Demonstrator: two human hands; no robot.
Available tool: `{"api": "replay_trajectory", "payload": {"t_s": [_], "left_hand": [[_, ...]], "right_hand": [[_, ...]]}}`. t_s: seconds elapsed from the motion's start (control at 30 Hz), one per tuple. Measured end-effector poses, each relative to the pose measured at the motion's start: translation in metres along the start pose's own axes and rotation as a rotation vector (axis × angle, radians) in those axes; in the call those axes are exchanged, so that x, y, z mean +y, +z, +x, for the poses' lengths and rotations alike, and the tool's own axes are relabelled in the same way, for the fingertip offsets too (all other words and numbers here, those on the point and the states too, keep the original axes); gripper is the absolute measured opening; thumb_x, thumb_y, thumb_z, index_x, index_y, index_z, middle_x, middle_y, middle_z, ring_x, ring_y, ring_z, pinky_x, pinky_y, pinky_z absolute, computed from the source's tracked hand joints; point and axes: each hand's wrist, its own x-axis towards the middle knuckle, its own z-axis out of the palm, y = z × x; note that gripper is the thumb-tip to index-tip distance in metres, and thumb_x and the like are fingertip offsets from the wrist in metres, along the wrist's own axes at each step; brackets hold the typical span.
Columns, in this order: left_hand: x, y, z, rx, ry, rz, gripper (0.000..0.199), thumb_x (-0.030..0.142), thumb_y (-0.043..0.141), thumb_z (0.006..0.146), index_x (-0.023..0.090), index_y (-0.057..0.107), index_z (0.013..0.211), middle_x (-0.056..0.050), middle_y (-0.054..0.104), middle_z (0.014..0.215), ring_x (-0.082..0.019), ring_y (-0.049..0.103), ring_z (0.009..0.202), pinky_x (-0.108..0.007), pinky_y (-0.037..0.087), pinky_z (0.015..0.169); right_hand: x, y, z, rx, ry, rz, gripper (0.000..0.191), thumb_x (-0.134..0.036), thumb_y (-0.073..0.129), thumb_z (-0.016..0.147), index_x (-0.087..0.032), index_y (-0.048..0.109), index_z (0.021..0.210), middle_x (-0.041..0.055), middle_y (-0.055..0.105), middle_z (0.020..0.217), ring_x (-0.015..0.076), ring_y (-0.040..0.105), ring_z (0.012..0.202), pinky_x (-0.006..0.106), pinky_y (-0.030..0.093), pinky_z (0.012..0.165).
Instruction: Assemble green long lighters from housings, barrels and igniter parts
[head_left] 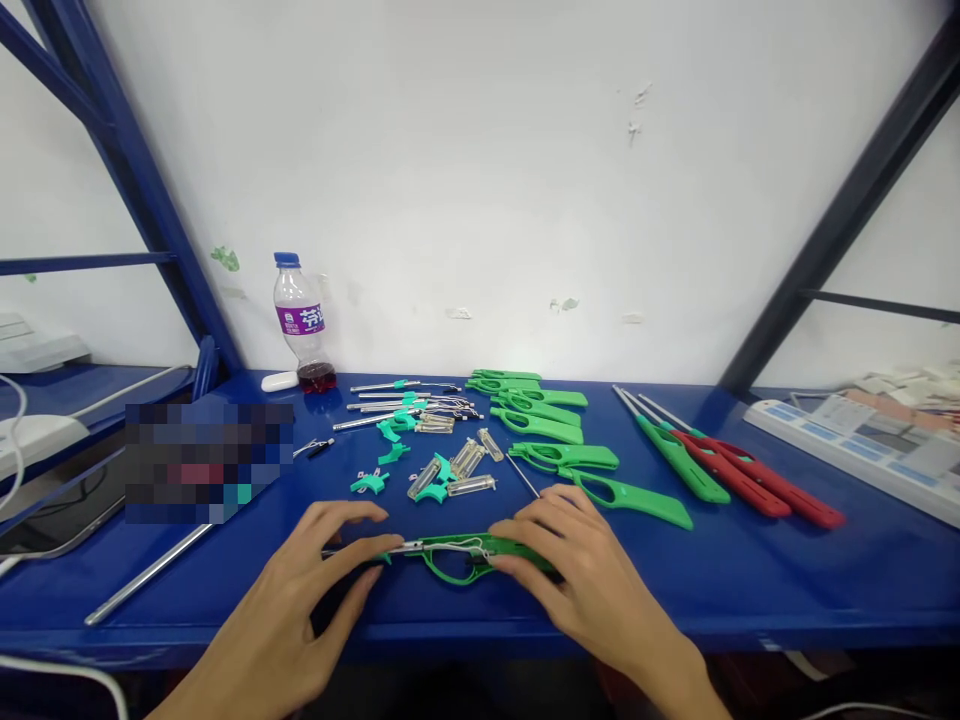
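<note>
At the table's front, my right hand [581, 560] is closed on a green lighter casing half [442, 568], its inner side facing up. My left hand [300, 590] pinches a metal lighter tube [411, 546] at the casing's left end, and a bit of teal plastic shows under those fingers. White wires [472, 544] run from the tube into the casing, near my right fingertips. Part of the casing is hidden under my right hand. Just beyond lie teal triggers [369, 483] and clear fuel tanks [471, 485]. A thin metal rod [523, 475] points toward my right hand.
Several green casing halves [637, 500] and metal tubes with wires [390, 408] lie farther back. Red lighters [787, 490] and a green lighter [690, 465] rest at right. A drink bottle [300, 320] stands back left. Another metal tube [150, 575] lies at left beside a blurred patch.
</note>
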Motion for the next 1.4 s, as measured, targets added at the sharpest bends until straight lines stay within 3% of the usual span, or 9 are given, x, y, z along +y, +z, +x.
{"api": "replay_trajectory", "payload": {"t_s": [0.1, 0.23, 0.47, 0.67, 0.83, 1.03, 1.17, 1.3, 1.4], "left_hand": [[0.014, -0.008, 0.008, 0.126, 0.010, 0.031, 0.029, 0.025, 0.054, 0.102, 0.030, 0.066, 0.127, -0.009, 0.053, 0.143, -0.032, 0.049, 0.131, -0.049, 0.052, 0.099], [0.024, -0.012, 0.042, 0.167, 0.052, 0.104, 0.024, 0.020, 0.054, 0.101, 0.023, 0.069, 0.119, -0.013, 0.057, 0.131, -0.032, 0.051, 0.120, -0.051, 0.051, 0.094], [0.008, 0.009, 0.102, -0.158, -0.013, 0.139, 0.027, 0.029, 0.050, 0.107, 0.018, 0.074, 0.113, -0.013, 0.063, 0.121, -0.032, 0.053, 0.116, -0.054, 0.050, 0.100], [0.002, 0.013, 0.097, -0.236, -0.088, 0.124, 0.029, 0.036, 0.050, 0.106, 0.021, 0.073, 0.118, -0.010, 0.065, 0.118, -0.031, 0.060, 0.110, -0.051, 0.052, 0.097], [-0.013, -0.002, 0.088, -0.239, -0.319, 0.183, 0.035, 0.040, 0.046, 0.104, 0.025, 0.073, 0.119, -0.008, 0.069, 0.119, -0.030, 0.068, 0.103, -0.043, 0.054, 0.087], [-0.017, -0.001, 0.088, -0.238, -0.269, 0.188, 0.036, 0.040, 0.044, 0.102, 0.026, 0.074, 0.116, -0.008, 0.071, 0.116, -0.030, 0.068, 0.108, -0.039, 0.054, 0.086], [-0.008, 0.006, 0.089, -0.265, -0.230, 0.158, 0.038, 0.039, 0.040, 0.104, 0.027, 0.074, 0.115, -0.008, 0.071, 0.113, -0.030, 0.066, 0.112, -0.040, 0.054, 0.089], [-0.003, 0.002, 0.087, -0.262, -0.267, 0.097, 0.046, 0.055, 0.044, 0.101, 0.025, 0.072, 0.122, -0.010, 0.063, 0.124, -0.029, 0.068, 0.100, -0.044, 0.056, 0.086], [-0.001, -0.005, 0.085, -0.221, -0.320, 0.026, 0.061, 0.072, 0.050, 0.094, 0.027, 0.066, 0.132, -0.011, 0.051, 0.135, -0.024, 0.068, 0.086, -0.044, 0.057, 0.082]], "right_hand": [[0.000, -0.002, -0.001, 0.056, 0.033, -0.078, 0.027, -0.036, 0.044, 0.119, -0.029, 0.063, 0.137, 0.0087, 0.061, 0.126, 0.0300, 0.058, 0.113, 0.052, 0.042, 0.102], [0.002, -0.002, 0.000, 0.005, 0.110, -0.137, 0.040, -0.045, 0.048, 0.116, -0.034, 0.048, 0.154, 0.0094, 0.035, 0.160, 0.0383, 0.031, 0.146, 0.065, 0.039, 0.114], [0.003, 0.003, 0.000, -0.013, 0.180, -0.214, 0.038, -0.032, 0.039, 0.116, -0.030, 0.047, 0.153, 0.0018, 0.015, 0.172, 0.0375, 0.007, 0.159, 0.071, 0.036, 0.120], [0.001, 0.003, 0.002, 0.030, 0.143, -0.297, 0.038, -0.018, 0.038, 0.113, -0.030, 0.059, 0.141, -0.0038, 0.010, 0.173, 0.0416, -0.006, 0.158, 0.075, 0.038, 0.117], [0.003, 0.002, 0.008, 0.014, 0.118, -0.325, 0.037, -0.009, 0.043, 0.109, -0.028, 0.065, 0.131, -0.0022, 0.014, 0.172, 0.0399, 0.001, 0.159, 0.070, 0.038, 0.119], [0.006, -0.005, 0.048, -0.213, 0.055, -0.294, 0.019, -0.013, 0.067, 0.106, -0.027, 0.069, 0.119, 0.0037, 0.066, 0.126, 0.0315, 0.049, 0.137, 0.068, 0.026, 0.124], [0.014, -0.012, 0.070, -0.208, 0.078, -0.251, 0.020, -0.014, 0.072, 0.105, -0.027, 0.069, 0.119, -0.0004, 0.070, 0.117, 0.0243, 0.065, 0.115, 0.065, 0.019, 0.127], [0.029, -0.026, 0.070, -0.069, 0.186, -0.299, 0.021, -0.019, 0.062, 0.108, -0.028, 0.070, 0.125, 0.0040, 0.063, 0.138, 0.0297, 0.066, 0.116, 0.055, 0.049, 0.107], [0.041, -0.041, 0.062, -0.014, 0.246, -0.327, 0.026, -0.019, 0.054, 0.108, -0.031, 0.070, 0.125, 0.0049, 0.059, 0.142, 0.0283, 0.070, 0.099, 0.044, 0.056, 0.083]]}}
